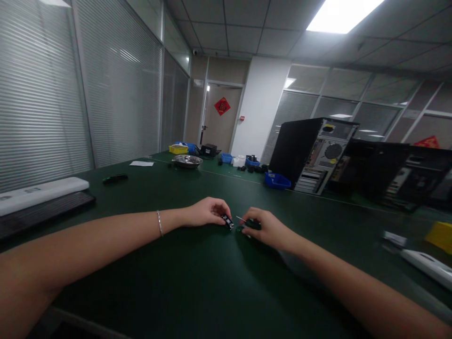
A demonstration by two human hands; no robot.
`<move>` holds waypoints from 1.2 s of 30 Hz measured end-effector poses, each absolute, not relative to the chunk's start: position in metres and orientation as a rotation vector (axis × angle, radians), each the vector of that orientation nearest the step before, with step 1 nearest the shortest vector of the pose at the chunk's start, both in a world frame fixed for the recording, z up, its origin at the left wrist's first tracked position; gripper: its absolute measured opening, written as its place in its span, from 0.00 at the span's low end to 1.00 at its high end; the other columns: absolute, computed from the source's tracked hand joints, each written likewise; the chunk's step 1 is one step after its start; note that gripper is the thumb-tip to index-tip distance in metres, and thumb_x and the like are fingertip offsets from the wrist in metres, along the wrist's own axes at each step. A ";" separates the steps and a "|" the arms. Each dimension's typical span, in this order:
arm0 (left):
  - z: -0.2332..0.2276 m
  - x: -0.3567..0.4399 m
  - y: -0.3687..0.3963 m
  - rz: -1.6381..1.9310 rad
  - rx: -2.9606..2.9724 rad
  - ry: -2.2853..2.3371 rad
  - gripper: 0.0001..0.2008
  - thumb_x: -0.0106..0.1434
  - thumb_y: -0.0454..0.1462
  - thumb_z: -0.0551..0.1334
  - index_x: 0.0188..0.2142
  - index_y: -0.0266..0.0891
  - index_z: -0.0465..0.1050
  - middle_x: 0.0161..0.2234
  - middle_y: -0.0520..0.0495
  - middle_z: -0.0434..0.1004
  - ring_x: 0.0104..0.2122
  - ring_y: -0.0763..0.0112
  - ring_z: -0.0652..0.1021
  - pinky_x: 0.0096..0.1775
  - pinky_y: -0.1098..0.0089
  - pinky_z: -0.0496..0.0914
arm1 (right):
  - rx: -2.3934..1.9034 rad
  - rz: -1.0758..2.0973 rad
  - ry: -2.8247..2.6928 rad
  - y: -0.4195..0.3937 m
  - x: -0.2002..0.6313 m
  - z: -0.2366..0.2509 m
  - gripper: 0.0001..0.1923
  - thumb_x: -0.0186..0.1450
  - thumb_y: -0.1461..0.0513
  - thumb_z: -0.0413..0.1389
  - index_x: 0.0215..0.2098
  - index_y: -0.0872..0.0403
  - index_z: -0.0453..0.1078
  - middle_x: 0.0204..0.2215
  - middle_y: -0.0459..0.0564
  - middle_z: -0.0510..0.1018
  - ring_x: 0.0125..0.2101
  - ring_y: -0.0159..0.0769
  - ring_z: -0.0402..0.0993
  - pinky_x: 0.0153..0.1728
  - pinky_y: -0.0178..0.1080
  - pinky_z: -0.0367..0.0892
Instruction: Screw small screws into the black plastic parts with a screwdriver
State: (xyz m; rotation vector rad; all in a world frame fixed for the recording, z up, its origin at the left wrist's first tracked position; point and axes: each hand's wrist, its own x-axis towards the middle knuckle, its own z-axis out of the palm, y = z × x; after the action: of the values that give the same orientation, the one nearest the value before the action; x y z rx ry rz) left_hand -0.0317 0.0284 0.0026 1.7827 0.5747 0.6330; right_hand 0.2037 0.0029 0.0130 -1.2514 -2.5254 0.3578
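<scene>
- Head view: the left hand (206, 213) has its grip pinched on a small black part with a pale face (228, 221), held low, just over the dark green counter (197, 282).
- The right hand (265, 228) is clenched around a dark-handled tool with a thin metal tip (243, 220); the tip points at the part, just beside it.
- To work well, I judge both wrists should rest on the counter, with the tip seated squarely before turning.
- Behind stand an open black computer case (314, 153) and a round steel bowl (187, 161).
</scene>
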 end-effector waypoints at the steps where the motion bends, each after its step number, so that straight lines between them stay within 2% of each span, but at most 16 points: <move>1: 0.002 -0.031 0.029 0.636 1.782 0.573 0.12 0.53 0.30 0.65 0.39 0.33 0.71 0.40 0.44 0.74 0.41 0.68 0.75 0.48 0.61 0.65 | -1.233 0.367 -2.542 0.003 0.203 0.012 0.09 0.59 0.59 0.57 0.38 0.51 0.72 0.37 0.48 0.72 0.33 0.34 0.69 0.34 0.35 0.63; 8: -0.002 -0.033 0.031 0.642 1.796 0.552 0.12 0.53 0.30 0.65 0.39 0.33 0.71 0.40 0.45 0.73 0.41 0.67 0.75 0.48 0.60 0.66 | -1.090 0.311 -2.585 0.001 0.204 0.007 0.08 0.61 0.62 0.54 0.38 0.52 0.72 0.36 0.48 0.73 0.33 0.34 0.69 0.33 0.35 0.63; 16: -0.003 -0.033 0.034 0.642 1.880 0.538 0.12 0.56 0.33 0.64 0.41 0.34 0.72 0.41 0.44 0.73 0.43 0.67 0.74 0.48 0.62 0.65 | -1.022 0.558 -2.635 -0.003 0.207 0.018 0.08 0.62 0.62 0.53 0.39 0.52 0.72 0.34 0.46 0.74 0.33 0.32 0.70 0.34 0.34 0.65; 20: -0.002 -0.034 0.032 0.630 1.935 0.564 0.12 0.57 0.33 0.62 0.43 0.35 0.72 0.42 0.44 0.73 0.44 0.66 0.73 0.48 0.63 0.65 | -0.976 0.471 -2.621 -0.002 0.207 0.018 0.09 0.61 0.63 0.54 0.39 0.52 0.73 0.37 0.48 0.73 0.35 0.33 0.70 0.37 0.35 0.65; 24: -0.001 -0.036 0.032 0.606 1.937 0.551 0.13 0.58 0.33 0.61 0.44 0.36 0.71 0.43 0.45 0.72 0.45 0.67 0.72 0.49 0.63 0.64 | -1.112 0.331 -2.477 0.000 0.206 0.020 0.09 0.62 0.60 0.54 0.38 0.53 0.73 0.37 0.49 0.74 0.36 0.35 0.71 0.37 0.36 0.65; 27: -0.002 -0.037 0.032 0.618 1.921 0.535 0.13 0.58 0.34 0.61 0.44 0.37 0.71 0.43 0.45 0.72 0.45 0.67 0.72 0.49 0.64 0.65 | -1.287 0.329 -2.418 -0.003 0.204 0.019 0.12 0.61 0.53 0.55 0.35 0.53 0.73 0.32 0.49 0.76 0.32 0.36 0.72 0.32 0.36 0.65; 31: -0.004 -0.037 0.032 0.693 1.893 0.541 0.12 0.59 0.34 0.61 0.43 0.36 0.71 0.43 0.44 0.72 0.45 0.66 0.73 0.49 0.63 0.65 | -1.432 0.333 -2.433 -0.009 0.196 0.011 0.21 0.54 0.44 0.57 0.32 0.52 0.73 0.27 0.49 0.76 0.26 0.37 0.71 0.21 0.34 0.62; 36: -0.006 -0.033 0.030 0.820 1.658 0.577 0.15 0.57 0.34 0.63 0.45 0.36 0.67 0.42 0.43 0.71 0.39 0.66 0.76 0.44 0.60 0.69 | -1.430 0.216 -2.417 -0.010 0.189 0.001 0.17 0.54 0.48 0.59 0.32 0.52 0.73 0.28 0.50 0.77 0.25 0.36 0.71 0.21 0.34 0.61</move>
State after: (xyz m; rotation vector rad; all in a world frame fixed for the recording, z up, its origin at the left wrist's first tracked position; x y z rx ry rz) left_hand -0.0330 0.0300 -0.0058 1.6581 0.5773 0.8198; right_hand 0.1892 -0.0104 0.0006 -1.4304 -2.4165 0.2159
